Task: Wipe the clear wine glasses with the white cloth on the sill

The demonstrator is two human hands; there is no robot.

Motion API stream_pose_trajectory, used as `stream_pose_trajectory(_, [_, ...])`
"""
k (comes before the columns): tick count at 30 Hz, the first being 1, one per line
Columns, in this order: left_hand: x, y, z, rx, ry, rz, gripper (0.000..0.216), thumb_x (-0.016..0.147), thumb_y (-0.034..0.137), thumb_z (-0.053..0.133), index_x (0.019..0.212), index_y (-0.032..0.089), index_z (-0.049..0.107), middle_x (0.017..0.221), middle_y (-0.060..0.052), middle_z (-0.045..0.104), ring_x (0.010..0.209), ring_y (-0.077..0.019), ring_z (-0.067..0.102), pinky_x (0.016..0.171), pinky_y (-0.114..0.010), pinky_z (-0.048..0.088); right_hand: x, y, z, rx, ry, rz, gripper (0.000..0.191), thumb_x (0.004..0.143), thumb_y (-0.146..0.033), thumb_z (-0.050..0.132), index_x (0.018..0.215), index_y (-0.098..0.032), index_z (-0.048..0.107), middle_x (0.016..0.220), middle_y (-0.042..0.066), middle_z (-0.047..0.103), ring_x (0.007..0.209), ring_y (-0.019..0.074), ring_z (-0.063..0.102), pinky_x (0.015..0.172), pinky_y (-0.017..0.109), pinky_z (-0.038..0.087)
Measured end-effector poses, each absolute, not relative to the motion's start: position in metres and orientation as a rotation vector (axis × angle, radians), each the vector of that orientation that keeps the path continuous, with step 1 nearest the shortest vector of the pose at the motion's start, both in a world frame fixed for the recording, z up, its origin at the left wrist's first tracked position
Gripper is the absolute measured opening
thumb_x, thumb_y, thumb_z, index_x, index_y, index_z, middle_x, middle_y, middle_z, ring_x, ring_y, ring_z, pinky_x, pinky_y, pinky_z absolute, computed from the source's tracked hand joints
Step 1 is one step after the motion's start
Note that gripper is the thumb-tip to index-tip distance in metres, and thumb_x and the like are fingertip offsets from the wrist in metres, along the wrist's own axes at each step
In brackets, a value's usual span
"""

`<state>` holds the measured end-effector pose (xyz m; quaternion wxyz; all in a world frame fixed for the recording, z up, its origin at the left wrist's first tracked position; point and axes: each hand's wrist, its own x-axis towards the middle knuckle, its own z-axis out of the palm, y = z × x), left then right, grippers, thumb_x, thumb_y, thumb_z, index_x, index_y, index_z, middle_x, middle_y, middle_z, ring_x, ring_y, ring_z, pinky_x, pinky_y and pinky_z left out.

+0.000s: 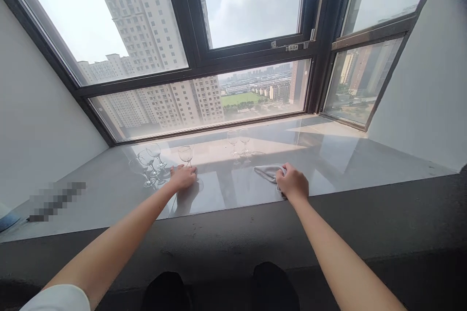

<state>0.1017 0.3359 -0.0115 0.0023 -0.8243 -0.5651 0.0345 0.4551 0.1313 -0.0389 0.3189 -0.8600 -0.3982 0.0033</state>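
Note:
A clear wine glass (186, 155) stands on the glossy stone window sill (328, 155), and my left hand (182, 178) is closed around its base. My right hand (293, 184) is closed on a grey cloth (267, 172) that lies on the sill, its loose end pointing left. Two more wine glasses (239, 144) stand side by side farther back, between my hands. A cluster of three glasses (148, 164) stands just left of my left hand.
Large dark-framed windows (251, 60) rise behind the sill, with white walls at both ends. A small blue object (8, 218) lies at the sill's far left edge. My dark shoes (219, 289) show below the sill's front edge.

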Motion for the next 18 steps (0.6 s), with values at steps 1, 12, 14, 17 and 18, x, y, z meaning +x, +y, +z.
stream_pose_trajectory(1, [0.096,0.339,-0.012,-2.567,-1.792,0.109,0.042,0.085,0.031,0.042,0.122,0.036,0.061,0.141,0.0,0.056,0.142,-0.0377,0.03,0.111,-0.07,0.008,0.455,0.131,-0.038,-2.263,-1.05,0.017,0.033,0.089,-0.031,0.044,0.11,-0.02,0.066,0.087,0.009,0.07,0.075,0.0211,0.06,0.058,0.027,0.029])
stream_pose_trajectory(12, [0.054,0.386,-0.012,-2.372,-2.049,0.15,0.047,0.088,0.039,0.037,0.128,0.027,0.058,0.153,-0.008,0.044,0.144,-0.0428,0.025,0.109,-0.072,0.013,0.457,0.133,-0.043,-2.262,-1.036,-0.016,0.028,0.088,-0.03,0.045,0.102,-0.021,0.068,0.082,0.007,0.069,0.072,0.0201,0.058,0.056,0.027,0.026])
stream_pose_trajectory(14, [0.053,0.392,-0.016,-2.352,-2.073,0.138,0.052,0.089,0.04,0.036,0.136,0.026,0.052,0.156,-0.01,0.038,0.145,-0.042,0.024,0.109,-0.071,0.015,0.457,0.133,-0.043,-2.262,-1.034,-0.02,0.028,0.087,-0.03,0.045,0.101,-0.021,0.068,0.081,0.007,0.069,0.071,0.02,0.058,0.056,0.027,0.026])
stream_pose_trajectory(17, [0.054,0.398,-0.021,-2.308,-2.12,0.115,0.058,0.089,0.041,0.036,0.144,0.023,0.043,0.158,-0.014,0.032,0.145,-0.0414,0.025,0.11,-0.069,0.019,0.456,0.133,-0.042,-2.274,-1.036,-0.017,0.03,0.088,-0.03,0.044,0.103,-0.021,0.068,0.083,0.008,0.069,0.072,0.0204,0.058,0.057,0.027,0.027])
stream_pose_trajectory(18, [0.055,0.399,-0.022,-2.291,-2.135,0.109,0.06,0.09,0.041,0.036,0.146,0.022,0.041,0.159,-0.015,0.032,0.145,-0.0411,0.025,0.11,-0.068,0.02,0.456,0.133,-0.042,-2.28,-1.039,-0.014,0.031,0.088,-0.03,0.044,0.104,-0.021,0.068,0.084,0.008,0.069,0.073,0.0206,0.058,0.057,0.027,0.027])
